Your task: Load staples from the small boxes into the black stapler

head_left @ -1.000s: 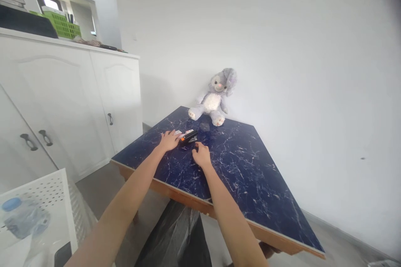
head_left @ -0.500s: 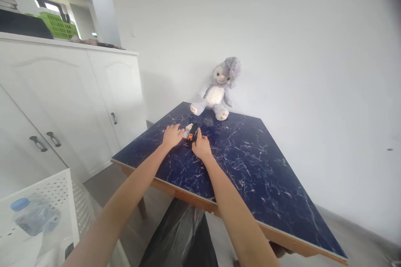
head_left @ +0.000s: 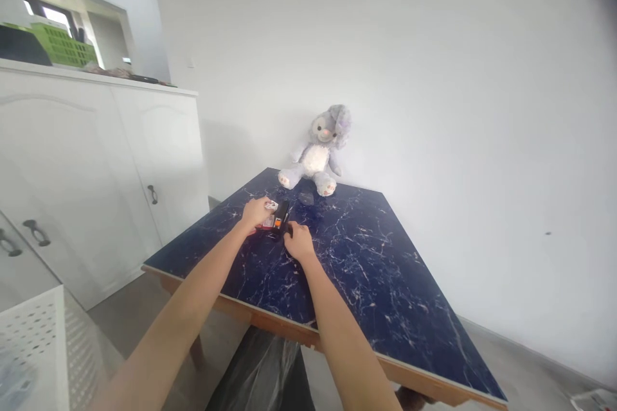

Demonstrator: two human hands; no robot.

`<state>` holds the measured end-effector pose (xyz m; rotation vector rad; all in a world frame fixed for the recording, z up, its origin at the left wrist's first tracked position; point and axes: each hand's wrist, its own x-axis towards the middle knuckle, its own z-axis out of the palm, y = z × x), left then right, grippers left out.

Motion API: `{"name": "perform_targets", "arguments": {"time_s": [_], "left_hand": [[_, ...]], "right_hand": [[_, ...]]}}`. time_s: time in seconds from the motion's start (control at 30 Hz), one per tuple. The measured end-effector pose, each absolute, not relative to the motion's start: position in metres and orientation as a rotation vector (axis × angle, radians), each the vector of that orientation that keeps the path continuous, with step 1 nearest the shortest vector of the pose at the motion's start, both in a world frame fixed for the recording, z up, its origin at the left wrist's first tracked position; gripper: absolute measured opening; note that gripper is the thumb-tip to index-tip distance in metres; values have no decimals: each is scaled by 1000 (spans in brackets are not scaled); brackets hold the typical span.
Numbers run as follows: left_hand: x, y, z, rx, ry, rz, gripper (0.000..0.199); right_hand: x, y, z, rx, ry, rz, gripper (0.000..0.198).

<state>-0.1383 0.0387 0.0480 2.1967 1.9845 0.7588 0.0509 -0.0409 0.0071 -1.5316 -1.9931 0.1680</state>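
A small black stapler-like tool (head_left: 281,213) with an orange patch sits between my hands on the dark blue marbled table (head_left: 366,257). My left hand (head_left: 254,212) is curled over a small red and white box (head_left: 267,223) right beside the tool. Just below the tool, my right hand (head_left: 299,243) has its fingers closed on the tool's near end. Both forearms reach in from the bottom of the view. The hands hide how the tool and the box meet.
A grey and white plush rabbit (head_left: 318,149) sits at the table's far edge against the white wall, a small dark object (head_left: 306,196) in front of it. White cupboards (head_left: 96,167) stand to the left, a green basket (head_left: 62,45) on top. A white perforated bin (head_left: 43,340) is at lower left.
The black tool has turned from lying across to pointing away from me. My left hand has closed over the small box, and my right hand has stayed at the tool's near end.
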Motion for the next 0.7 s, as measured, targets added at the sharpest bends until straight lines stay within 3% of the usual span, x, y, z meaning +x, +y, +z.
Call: {"name": "perform_targets", "arguments": {"time_s": [0.13,0.33,0.7], "left_hand": [[-165,18,40,1975,2171,1054,44],[-187,7,29,1801,2360,897,50],[-190,0,27,1782,2401,952,52]], "right_hand": [[51,-38,6,-1540,-2017,150,32],[45,-48,7,-1514,-2098,99,29],[43,-58,5,-1487,-2184,41,32]]}}
